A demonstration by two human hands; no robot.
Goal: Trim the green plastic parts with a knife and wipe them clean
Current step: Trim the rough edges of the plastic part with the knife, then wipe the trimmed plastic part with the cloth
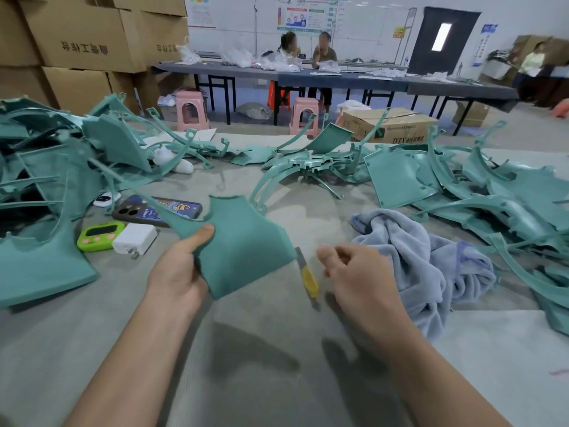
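My left hand (178, 272) grips a curved green plastic panel (243, 248) by its left edge, thumb on top, and holds it above the grey table. A yellow utility knife (308, 277) with its blade pointing away lies just right of the panel's lower edge. My right hand (357, 275) hovers beside the knife with fingers loosely curled, and nothing is in it. A crumpled grey-blue cloth (421, 254) lies to the right of that hand.
Piles of green plastic parts fill the left (61, 167), the middle back (311, 161) and the right (492, 192). A phone (154, 211), a green timer (98, 235) and a white charger (134, 238) lie left of the panel. Two people sit at a far table.
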